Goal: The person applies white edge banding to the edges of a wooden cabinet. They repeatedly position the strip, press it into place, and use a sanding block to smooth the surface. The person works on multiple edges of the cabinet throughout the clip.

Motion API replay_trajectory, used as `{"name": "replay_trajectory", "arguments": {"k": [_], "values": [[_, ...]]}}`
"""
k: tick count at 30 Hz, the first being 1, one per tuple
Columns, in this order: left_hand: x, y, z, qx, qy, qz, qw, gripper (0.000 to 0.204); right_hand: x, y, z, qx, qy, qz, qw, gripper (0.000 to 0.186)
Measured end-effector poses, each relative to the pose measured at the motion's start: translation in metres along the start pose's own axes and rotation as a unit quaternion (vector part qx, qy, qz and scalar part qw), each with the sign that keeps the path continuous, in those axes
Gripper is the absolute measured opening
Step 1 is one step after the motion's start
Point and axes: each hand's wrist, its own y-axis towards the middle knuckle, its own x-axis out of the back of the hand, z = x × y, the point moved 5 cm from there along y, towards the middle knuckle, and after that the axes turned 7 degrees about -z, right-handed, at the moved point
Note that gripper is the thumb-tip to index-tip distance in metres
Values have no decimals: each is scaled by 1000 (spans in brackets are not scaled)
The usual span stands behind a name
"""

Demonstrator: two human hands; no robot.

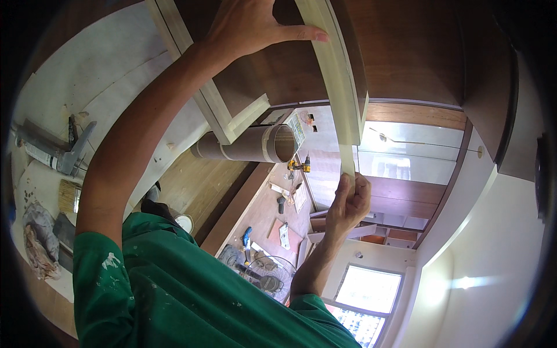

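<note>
My left hand [249,26] is raised and rests flat against a brown wooden panel, its thumb pressing on a pale cream strip [339,75] that runs along the panel's edge. My right hand [348,203] is lower and pinches the loose end of that same strip [347,159] between thumb and fingers. The strip curves from the top of the view down to my right hand. Both forearms come out of green, paint-flecked sleeves.
A brown cardboard tube [249,145] lies beside the panel. A caulking gun [58,151], a brush [69,196] and rags [38,240] lie on a white surface at left. A yellow drill [300,166], a wire fan [268,277] and tools lie on the floor. A window [362,301] is at the bottom.
</note>
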Motion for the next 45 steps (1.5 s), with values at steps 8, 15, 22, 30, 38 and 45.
{"name": "replay_trajectory", "arguments": {"k": [8,15,22,30,38,45], "values": [[1,0,0,-1,-3,-1,1000,144,-4,1,-2,-18,23,4,1000,15],[6,-2,-9,-38,6,16,999,129,-6,5,2,-34,27,9,999,15],[-33,-73,-82,-95,-56,89,990,94,4,11,-8,-15,-22,27,999,12],[-38,-136,-135,-216,-60,119,967,102,6,21,-7,31,7,63,998,13],[-38,-73,-116,-96,5,49,994,102,2,39,-25,168,114,37,978,14],[-19,-193,-160,-194,-72,193,959,116,-3,59,-37,226,151,70,960,21]]}}
